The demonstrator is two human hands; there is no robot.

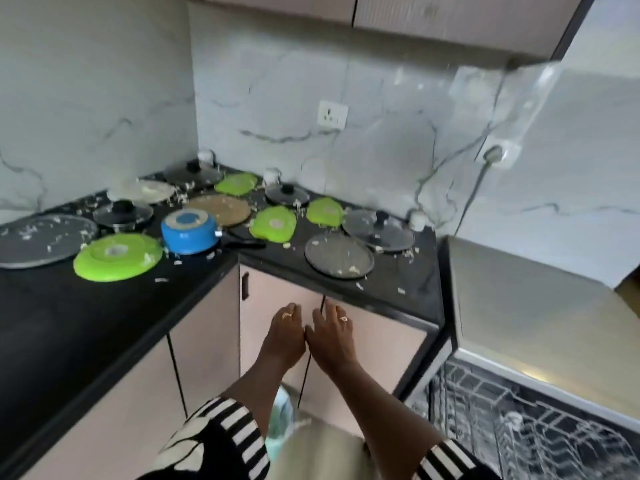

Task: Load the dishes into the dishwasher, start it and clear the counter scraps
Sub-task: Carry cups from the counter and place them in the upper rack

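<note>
Black counter [104,306] wraps round the corner, strewn with pale scraps [161,280] and dirty dishes; a blue pot [188,233] sits near the inner corner, its black handle pointing right; a green plate [117,257] lies just beside it on the left, and three more green ones lie farther back; a brown plate [220,209] is behind the pot; a dark plate [339,256] lies near the front edge of the right stretch; glass lids [379,228] with black knobs lie among them. The dishwasher [536,306] stands at the counter's right end, open, its wire rack [519,420] showing. The left hand [284,336] and right hand [332,337] hover close together before the pale cabinet doors [263,296]; the fingers [290,311] of both are straight, loosely spread, holding nothing; each hand wears a ring.
</note>
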